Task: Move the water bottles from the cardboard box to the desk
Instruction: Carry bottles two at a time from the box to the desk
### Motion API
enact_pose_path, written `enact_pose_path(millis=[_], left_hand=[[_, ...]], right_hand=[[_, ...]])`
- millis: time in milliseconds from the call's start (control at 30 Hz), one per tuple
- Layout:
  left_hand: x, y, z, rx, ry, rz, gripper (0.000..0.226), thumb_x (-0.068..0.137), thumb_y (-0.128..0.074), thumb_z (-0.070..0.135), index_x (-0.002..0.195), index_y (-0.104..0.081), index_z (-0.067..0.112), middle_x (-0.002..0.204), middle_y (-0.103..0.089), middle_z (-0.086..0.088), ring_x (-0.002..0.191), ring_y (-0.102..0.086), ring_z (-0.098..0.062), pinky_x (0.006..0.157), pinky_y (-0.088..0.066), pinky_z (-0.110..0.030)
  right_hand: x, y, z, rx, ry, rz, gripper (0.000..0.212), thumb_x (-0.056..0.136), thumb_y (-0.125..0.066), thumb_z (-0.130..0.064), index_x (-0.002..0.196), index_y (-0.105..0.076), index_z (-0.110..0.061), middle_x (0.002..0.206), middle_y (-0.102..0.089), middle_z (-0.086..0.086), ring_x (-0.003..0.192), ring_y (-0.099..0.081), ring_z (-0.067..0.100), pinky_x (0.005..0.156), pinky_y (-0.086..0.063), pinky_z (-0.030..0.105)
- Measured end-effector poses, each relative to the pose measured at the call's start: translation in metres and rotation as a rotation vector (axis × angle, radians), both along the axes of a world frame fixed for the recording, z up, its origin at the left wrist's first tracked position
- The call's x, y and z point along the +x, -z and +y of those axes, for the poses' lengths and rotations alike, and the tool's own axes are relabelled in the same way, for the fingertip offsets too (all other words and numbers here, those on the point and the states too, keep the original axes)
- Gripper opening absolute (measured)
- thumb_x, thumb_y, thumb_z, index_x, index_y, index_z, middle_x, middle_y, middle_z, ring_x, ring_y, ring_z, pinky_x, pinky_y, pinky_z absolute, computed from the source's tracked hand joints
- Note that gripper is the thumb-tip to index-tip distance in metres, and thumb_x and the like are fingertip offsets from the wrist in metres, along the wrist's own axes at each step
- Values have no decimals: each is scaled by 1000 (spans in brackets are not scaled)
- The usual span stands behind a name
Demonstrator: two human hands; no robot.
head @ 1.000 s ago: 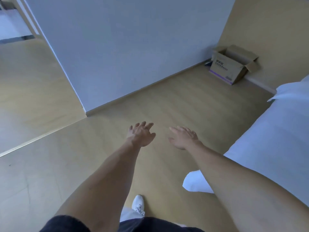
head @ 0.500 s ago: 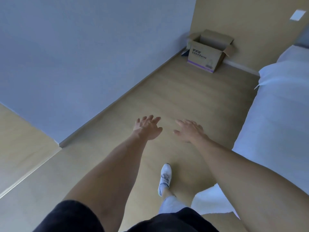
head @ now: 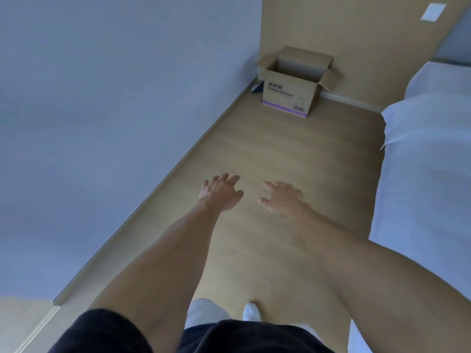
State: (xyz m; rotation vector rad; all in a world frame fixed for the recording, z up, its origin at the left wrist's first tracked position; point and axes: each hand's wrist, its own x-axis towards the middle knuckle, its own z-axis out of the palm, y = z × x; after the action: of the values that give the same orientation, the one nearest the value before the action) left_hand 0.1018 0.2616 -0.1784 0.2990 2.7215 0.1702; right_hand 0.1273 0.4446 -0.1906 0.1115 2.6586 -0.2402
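Cardboard box (head: 290,96), open-topped, purple-striped, print unreadable

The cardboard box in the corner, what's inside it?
The cardboard box stands open, flaps up, on the floor. Only the bare inner back wall shows. The front wall hides the lower inside, so no water bottles can be seen from here.

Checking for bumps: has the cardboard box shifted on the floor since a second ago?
No. The cardboard box sits by the same wall corner; only the camera has turned.
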Motion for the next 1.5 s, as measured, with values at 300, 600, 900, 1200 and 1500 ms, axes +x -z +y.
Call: enact_pose_path(millis=[300, 600, 900, 1200, 1500], left_hand=[[-172, 15, 36, 19, 110, -26, 59, 102, -37, 50, 157, -23, 37, 165, -23, -1, 150, -23, -26, 121, -19, -45], [-392, 18, 42, 20, 196, -46, 58, 100, -39, 48, 155, -29, 34, 160, -32, -2, 146, -30, -27, 118, -26, -45], [-558, 17, 92, 15, 330, -42, 58, 100, -40, 49, 155, -28, 35, 159, -32, 0, 145, -30, -27, 118, -25, -45], [-725, 35, 165, -7, 366, -22, 58, 101, -38, 48, 156, -27, 33, 161, -29, -3, 146, -28, -29, 118, -24, -47], [-890, 22, 248, 21, 327, -2, 53, 99, -42, 42, 150, -36, 28, 149, -44, -3, 136, -41, -28, 113, -32, -47]], right_hand=[[-152, 11, 35, 58, 92, -31, 66, 97, -40, -60, 155, -20, -37, 157, -31, 7, 144, -30, 31, 112, -29, 47], [-345, -1, 48, 70, 220, -39, 69, 97, -42, -59, 157, -16, -37, 163, -22, 6, 148, -24, 28, 118, -24, 46], [-490, -6, 83, 62, 306, -19, 67, 97, -42, -58, 156, -18, -37, 159, -31, 7, 145, -28, 28, 117, -26, 44], [-659, 22, 157, 14, 335, -3, 68, 96, -41, -61, 156, -17, -41, 162, -25, 5, 148, -25, 27, 118, -21, 46], [-840, 10, 241, -12, 258, 27, 69, 95, -44, -61, 156, -21, -36, 161, -29, 4, 146, -28, 29, 118, -25, 49]])
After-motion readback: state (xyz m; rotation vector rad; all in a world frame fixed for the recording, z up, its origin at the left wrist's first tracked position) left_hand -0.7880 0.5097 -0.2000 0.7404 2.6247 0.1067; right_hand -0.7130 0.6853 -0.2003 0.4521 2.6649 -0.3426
